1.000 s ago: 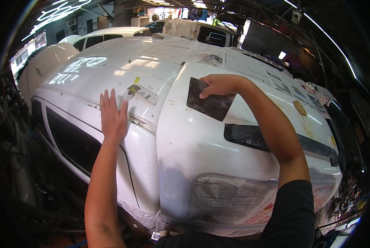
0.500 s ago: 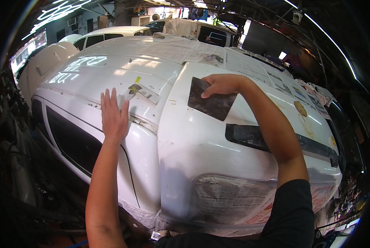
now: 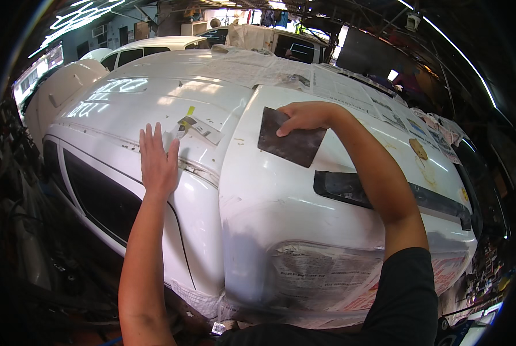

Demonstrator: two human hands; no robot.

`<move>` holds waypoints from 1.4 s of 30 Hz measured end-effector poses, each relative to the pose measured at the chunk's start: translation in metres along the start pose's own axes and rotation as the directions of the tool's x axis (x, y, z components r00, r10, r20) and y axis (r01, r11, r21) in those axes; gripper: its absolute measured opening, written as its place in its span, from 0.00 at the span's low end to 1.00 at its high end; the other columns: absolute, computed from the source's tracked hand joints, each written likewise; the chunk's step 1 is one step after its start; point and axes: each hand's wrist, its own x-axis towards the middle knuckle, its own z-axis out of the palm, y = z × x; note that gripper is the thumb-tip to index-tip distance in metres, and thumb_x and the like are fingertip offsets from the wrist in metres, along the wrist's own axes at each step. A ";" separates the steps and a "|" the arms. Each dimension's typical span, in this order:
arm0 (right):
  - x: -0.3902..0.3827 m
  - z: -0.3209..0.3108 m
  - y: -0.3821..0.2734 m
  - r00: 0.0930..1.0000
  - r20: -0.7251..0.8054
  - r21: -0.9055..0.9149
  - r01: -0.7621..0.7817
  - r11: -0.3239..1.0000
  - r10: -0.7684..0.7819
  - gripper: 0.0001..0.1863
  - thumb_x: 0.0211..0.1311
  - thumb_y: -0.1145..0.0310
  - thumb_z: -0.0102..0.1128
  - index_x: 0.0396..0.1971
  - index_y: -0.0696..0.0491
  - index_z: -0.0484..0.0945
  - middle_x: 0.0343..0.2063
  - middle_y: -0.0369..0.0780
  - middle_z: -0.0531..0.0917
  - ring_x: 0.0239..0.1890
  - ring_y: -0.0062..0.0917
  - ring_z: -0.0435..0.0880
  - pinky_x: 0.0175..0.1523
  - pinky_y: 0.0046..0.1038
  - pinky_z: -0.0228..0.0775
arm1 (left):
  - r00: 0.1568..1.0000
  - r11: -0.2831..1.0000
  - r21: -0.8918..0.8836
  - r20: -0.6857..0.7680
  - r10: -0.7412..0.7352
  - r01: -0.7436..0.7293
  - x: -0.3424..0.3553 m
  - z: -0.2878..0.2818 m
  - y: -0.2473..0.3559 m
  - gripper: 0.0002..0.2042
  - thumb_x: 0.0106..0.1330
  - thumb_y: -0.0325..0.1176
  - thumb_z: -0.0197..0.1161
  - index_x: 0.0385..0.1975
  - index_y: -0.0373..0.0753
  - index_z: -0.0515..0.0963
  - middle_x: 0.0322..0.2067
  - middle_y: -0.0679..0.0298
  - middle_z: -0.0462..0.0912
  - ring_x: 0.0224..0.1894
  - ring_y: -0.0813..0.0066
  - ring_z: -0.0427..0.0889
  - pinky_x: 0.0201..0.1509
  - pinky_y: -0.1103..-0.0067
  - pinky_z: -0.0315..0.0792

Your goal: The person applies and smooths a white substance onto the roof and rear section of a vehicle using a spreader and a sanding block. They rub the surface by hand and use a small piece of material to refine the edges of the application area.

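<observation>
My left hand (image 3: 159,161) lies flat with its fingers apart on the roof edge of a white vehicle (image 3: 200,92), beside the long dark side window. Over the white tailgate (image 3: 258,190), my right hand (image 3: 304,115) grips a dark rectangular sheet of sandpaper (image 3: 292,144). Its thumb presses on the sheet's upper face, and the other fingers are mostly hidden. The sheet lies on or just over the white surface, close to the seam between roof and tailgate. Past my left fingers, a folded paper strip with a yellow-green end (image 3: 190,112) rests on the roof.
A long black trim strip (image 3: 384,199) crosses the tailgate below my right forearm. Newspaper (image 3: 321,271) masks the rear window, and more newspaper (image 3: 373,104) covers the far side. A tan lump (image 3: 418,149) sits at right. Another white car (image 3: 154,49) stands behind.
My right hand has slid the sandpaper slightly to the left, toward the roof seam. My left hand stays where it was on the roof edge.
</observation>
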 end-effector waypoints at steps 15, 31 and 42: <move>0.011 0.003 0.004 0.999 0.027 0.060 0.026 0.998 -0.028 0.26 0.62 0.61 0.69 0.58 0.54 0.77 0.45 0.39 0.86 0.42 0.25 0.88 0.48 0.30 0.83 | 1.000 1.000 -0.005 -0.005 0.006 -0.006 0.000 -0.002 0.001 0.32 0.80 0.50 0.49 0.76 0.36 0.59 0.77 0.45 0.53 0.81 0.45 0.46 0.81 0.58 0.49; 0.010 0.012 -0.009 0.994 -0.070 0.153 0.096 0.983 -0.086 0.27 0.62 0.59 0.69 0.58 0.57 0.76 0.47 0.41 0.86 0.44 0.25 0.88 0.49 0.30 0.83 | 1.000 1.000 0.017 0.001 -0.008 0.008 -0.002 -0.005 -0.003 0.32 0.80 0.50 0.49 0.76 0.36 0.59 0.77 0.44 0.53 0.81 0.45 0.46 0.81 0.58 0.49; 0.048 -0.003 -0.008 0.994 -0.109 -0.016 -0.016 1.000 0.014 0.23 0.63 0.59 0.69 0.54 0.56 0.79 0.46 0.41 0.86 0.43 0.24 0.87 0.49 0.29 0.81 | 1.000 1.000 -0.008 0.007 -0.014 0.014 0.000 -0.001 0.005 0.33 0.79 0.51 0.50 0.76 0.36 0.59 0.77 0.46 0.53 0.81 0.46 0.46 0.81 0.57 0.50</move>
